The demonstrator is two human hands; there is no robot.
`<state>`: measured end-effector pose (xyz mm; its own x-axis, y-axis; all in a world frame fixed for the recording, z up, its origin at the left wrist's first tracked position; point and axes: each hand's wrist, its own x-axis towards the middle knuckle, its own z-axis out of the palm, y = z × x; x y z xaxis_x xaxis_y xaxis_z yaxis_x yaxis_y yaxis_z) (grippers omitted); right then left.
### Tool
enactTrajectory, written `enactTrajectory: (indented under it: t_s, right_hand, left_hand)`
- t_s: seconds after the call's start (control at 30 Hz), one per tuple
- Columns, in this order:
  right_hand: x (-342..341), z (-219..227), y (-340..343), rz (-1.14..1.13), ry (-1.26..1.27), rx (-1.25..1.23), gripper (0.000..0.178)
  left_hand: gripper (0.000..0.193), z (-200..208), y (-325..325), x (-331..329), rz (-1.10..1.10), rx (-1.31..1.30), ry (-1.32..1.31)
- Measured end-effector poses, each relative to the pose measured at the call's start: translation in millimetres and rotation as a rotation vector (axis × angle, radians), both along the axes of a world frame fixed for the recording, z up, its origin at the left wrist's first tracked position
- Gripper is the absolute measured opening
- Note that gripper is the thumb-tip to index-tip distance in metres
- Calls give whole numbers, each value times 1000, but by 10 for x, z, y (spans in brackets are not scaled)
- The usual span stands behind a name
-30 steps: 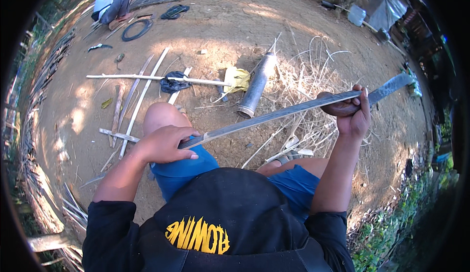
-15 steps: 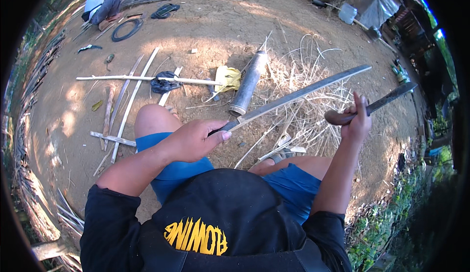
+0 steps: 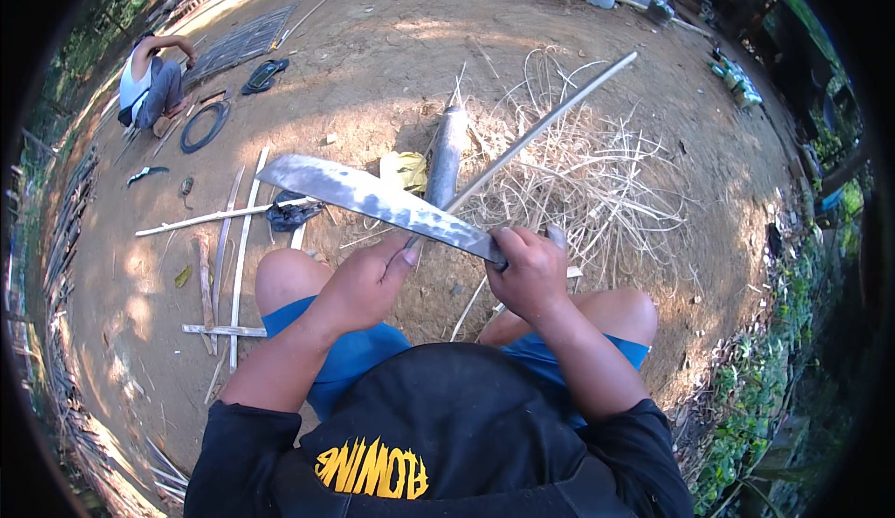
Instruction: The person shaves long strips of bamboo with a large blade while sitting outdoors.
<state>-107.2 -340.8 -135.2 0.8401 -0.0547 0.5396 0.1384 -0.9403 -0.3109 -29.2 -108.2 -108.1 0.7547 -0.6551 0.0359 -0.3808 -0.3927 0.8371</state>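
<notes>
Pale, slender sticks (image 3: 241,266) lie crossed on dry brown earth (image 3: 373,61); then comes my machete (image 3: 373,196), a long, broad blade of mottled grey metal, a smooth dark cylinder (image 3: 449,150), a slim straight strip (image 3: 550,126) and a tangle of curly pale shavings (image 3: 597,192). My left hand (image 3: 365,280) grips the strip's near end; my right hand (image 3: 531,274) is wrapped round the machete's handle. The blade crosses the strip ahead of both hands, its tip pointing left; the strip's far end reaches over the shavings, and earth stretches beyond them.
</notes>
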Motion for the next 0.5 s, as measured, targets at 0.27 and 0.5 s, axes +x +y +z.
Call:
enactTrajectory:
  t_s: [0.27,0.5]
  right_hand:
    - [-39,-127,-146,-68,-12,-47,13]
    - [-98,-33,-660,-196,20,18,20]
  left_hand:
    - [39,15,-118,-108,-90,98,-44]
    - [44,174,-78,-170,-135,179,26]
